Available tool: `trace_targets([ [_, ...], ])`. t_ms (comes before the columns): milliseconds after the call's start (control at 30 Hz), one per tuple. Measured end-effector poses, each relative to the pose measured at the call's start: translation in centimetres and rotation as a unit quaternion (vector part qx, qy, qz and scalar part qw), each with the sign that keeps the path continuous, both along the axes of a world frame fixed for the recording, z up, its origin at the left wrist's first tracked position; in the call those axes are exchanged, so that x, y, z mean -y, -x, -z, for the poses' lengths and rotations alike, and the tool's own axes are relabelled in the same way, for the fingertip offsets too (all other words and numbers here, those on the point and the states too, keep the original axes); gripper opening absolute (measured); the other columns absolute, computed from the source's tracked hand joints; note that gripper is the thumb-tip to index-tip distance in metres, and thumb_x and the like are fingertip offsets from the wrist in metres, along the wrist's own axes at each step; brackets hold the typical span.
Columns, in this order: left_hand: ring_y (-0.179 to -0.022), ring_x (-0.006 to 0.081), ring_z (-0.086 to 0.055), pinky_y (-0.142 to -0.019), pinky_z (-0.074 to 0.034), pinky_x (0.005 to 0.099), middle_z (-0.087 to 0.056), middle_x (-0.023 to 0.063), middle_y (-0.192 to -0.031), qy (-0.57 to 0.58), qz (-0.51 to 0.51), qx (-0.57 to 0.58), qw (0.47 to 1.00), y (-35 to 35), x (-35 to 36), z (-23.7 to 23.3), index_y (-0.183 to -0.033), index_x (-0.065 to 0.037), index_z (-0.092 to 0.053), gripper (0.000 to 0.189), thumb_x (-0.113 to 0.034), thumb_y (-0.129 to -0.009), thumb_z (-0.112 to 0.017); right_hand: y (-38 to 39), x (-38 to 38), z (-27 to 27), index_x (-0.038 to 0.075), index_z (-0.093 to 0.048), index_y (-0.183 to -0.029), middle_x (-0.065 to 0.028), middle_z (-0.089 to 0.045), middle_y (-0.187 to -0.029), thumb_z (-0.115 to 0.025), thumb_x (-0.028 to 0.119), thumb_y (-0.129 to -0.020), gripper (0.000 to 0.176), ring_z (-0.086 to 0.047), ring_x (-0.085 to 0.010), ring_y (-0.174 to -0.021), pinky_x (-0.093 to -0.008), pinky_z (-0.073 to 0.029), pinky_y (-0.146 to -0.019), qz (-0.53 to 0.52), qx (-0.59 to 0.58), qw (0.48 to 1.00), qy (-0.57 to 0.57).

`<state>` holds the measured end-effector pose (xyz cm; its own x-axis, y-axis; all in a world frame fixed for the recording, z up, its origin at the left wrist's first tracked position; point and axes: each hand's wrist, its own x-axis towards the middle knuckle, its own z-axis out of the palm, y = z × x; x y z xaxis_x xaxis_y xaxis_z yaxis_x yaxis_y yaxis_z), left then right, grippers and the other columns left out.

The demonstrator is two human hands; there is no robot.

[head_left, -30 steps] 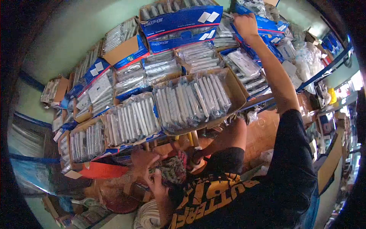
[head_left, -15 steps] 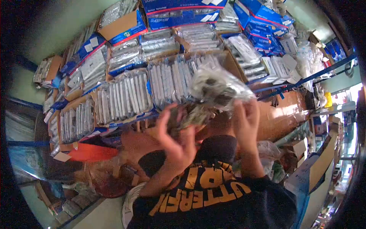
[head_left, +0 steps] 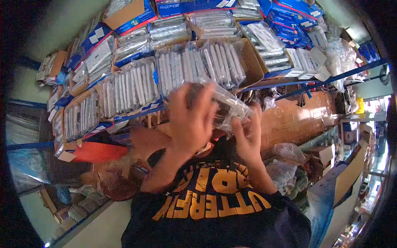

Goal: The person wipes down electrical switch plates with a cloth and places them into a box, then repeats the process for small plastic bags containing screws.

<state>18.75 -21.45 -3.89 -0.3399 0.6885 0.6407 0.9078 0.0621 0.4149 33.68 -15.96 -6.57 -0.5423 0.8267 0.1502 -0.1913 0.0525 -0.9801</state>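
Both my hands are raised in front of my chest around a clear plastic bag (head_left: 231,108) with dark items inside. My left hand (head_left: 191,118) covers the bag's left side, fingers spread over it. My right hand (head_left: 247,134) grips the bag's lower right edge from below. The bag is crumpled and partly hidden behind my left hand. Just beyond it, an open cardboard box (head_left: 251,68) holds upright plastic-wrapped white packs.
Shelves ahead are packed with cardboard and blue boxes (head_left: 291,14) of wrapped white packs (head_left: 128,87). A blue shelf rail (head_left: 331,80) runs on the right. Plastic bags (head_left: 285,173) and a carton (head_left: 335,190) sit low on the right, a red bag (head_left: 95,152) on the left.
My right hand came down from the top shelf with a plastic bag. Both hands now hold it lower and closer to my chest, and the view has tilted down a little.
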Motion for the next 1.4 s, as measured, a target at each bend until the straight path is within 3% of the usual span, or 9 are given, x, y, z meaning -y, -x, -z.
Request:
trace_targets([
  [200, -0.086, 0.0321, -0.05, -0.072, -0.044, 0.0398, -0.049, 0.0117, -0.11, 0.064, 0.08, -0.126, 0.987, -3.2, 1.6, 1.1, -0.119, -0.021, -0.057, 0.044, -0.012, -0.077, -0.062, 0.2, -1.6, 0.0, -0.001, -0.031, -0.133, -0.011, -0.058, -0.108, -0.053, 0.001, -0.089, 0.049, -0.056, -0.0169, -0.1, -0.0249, -0.045, -0.084, -0.031, 0.124, 0.948, -0.291],
  [267, -0.084, 0.0315, -0.05, -0.071, -0.044, 0.039, -0.05, 0.0107, -0.107, 0.069, 0.074, -0.118, 0.988, -1.1, 1.3, 0.9, -0.119, -0.023, -0.057, 0.045, -0.012, -0.076, -0.063, 0.0, -1.0, 1.6, 0.0, -0.033, -0.132, -0.0105, -0.061, -0.094, -0.055, 0.002, -0.088, 0.05, -0.059, -0.0158, -0.088, -0.0272, -0.048, -0.076, -0.085, 0.087, 0.991, -0.05],
  [333, -0.083, 0.0301, -0.051, -0.071, -0.045, 0.0392, -0.05, 0.0096, -0.101, 0.02, -0.003, -0.108, 0.994, 1.3, 1.1, 0.6, -0.119, -0.025, -0.058, 0.043, -0.012, -0.078, -0.062, -0.2, -0.8, -1.3, -0.001, -0.042, -0.125, -0.0105, -0.062, -0.084, -0.054, 0.002, -0.089, 0.038, -0.06, -0.0145, -0.079, -0.0295, -0.048, -0.07, -0.026, 0.222, 0.94, -0.256],
  [433, -0.085, 0.0284, -0.054, -0.075, -0.046, 0.0393, -0.053, 0.0098, -0.099, 0.066, 0.058, 0.036, 0.995, 4.6, 2.2, 0.0, -0.117, -0.019, -0.06, 0.037, -0.018, -0.081, -0.065, -1.3, -1.1, -1.7, -0.002, -0.05, -0.113, -0.0114, -0.062, -0.085, -0.053, 0.0, -0.089, 0.024, -0.061, -0.0165, -0.076, -0.0299, -0.048, -0.066, -0.068, 0.242, 0.926, -0.281],
  [667, -0.078, 0.0252, -0.061, -0.073, -0.048, 0.0359, -0.061, 0.0098, -0.087, 0.096, 0.318, 0.255, 0.908, 0.9, 4.8, 1.0, -0.101, -0.003, -0.063, 0.038, -0.027, -0.074, -0.076, -0.5, -4.1, 1.6, 0.0, -0.056, -0.104, -0.0156, -0.058, -0.112, -0.046, 0.006, -0.094, 0.015, -0.054, -0.0246, -0.109, -0.0407, -0.037, -0.1, -0.201, 0.0, 0.962, -0.186],
  [867, -0.064, 0.0233, -0.06, -0.061, -0.047, 0.0368, -0.06, 0.0085, -0.075, 0.019, 0.146, 0.37, 0.917, -3.4, 4.8, 1.5, -0.087, 0.0, -0.06, 0.02, -0.016, -0.079, -0.069, 2.5, 0.2, 1.2, 0.001, -0.047, -0.119, -0.0153, -0.051, -0.123, -0.028, 0.037, -0.101, 0.045, -0.047, -0.0242, -0.116, -0.0384, -0.032, -0.104, 0.118, -0.067, 0.991, -0.001],
  [1100, -0.102, 0.035, -0.049, -0.089, -0.039, 0.043, -0.047, 0.0209, -0.116, -0.023, 0.179, 0.19, 0.965, -3.8, 4.7, 1.0, -0.115, -0.005, -0.057, 0.033, -0.017, -0.084, -0.059, 1.5, 2.7, -0.3, 0.001, -0.032, -0.136, -0.0146, -0.037, -0.136, -0.029, 0.046, -0.098, 0.059, -0.037, -0.0242, -0.127, -0.0347, -0.027, -0.106, 0.009, 0.01, 1.0, -0.013],
  [1167, -0.104, 0.0346, -0.048, -0.09, -0.037, 0.0436, -0.046, 0.0197, -0.118, -0.032, 0.151, 0.113, 0.982, -4.2, 4.8, 1.5, -0.116, -0.006, -0.057, 0.034, -0.019, -0.084, -0.058, 1.0, 2.9, 2.6, 0.004, -0.034, -0.136, -0.0119, -0.043, -0.13, -0.033, 0.049, -0.096, 0.06, -0.043, -0.0206, -0.118, -0.0323, -0.034, -0.1, -0.057, -0.1, 0.969, 0.219],
  [1400, -0.101, 0.033, -0.047, -0.087, -0.037, 0.0426, -0.048, 0.0167, -0.112, -0.067, 0.062, 0.086, 0.992, -0.6, 3.5, 0.1, -0.114, -0.008, -0.057, 0.032, -0.016, -0.084, -0.058, 0.4, 5.8, 1.2, 0.007, -0.026, -0.141, -0.0076, -0.044, -0.131, -0.055, 0.042, -0.089, 0.069, -0.041, -0.0191, -0.12, -0.0326, -0.03, -0.103, -0.21, -0.116, 0.95, 0.202],
])
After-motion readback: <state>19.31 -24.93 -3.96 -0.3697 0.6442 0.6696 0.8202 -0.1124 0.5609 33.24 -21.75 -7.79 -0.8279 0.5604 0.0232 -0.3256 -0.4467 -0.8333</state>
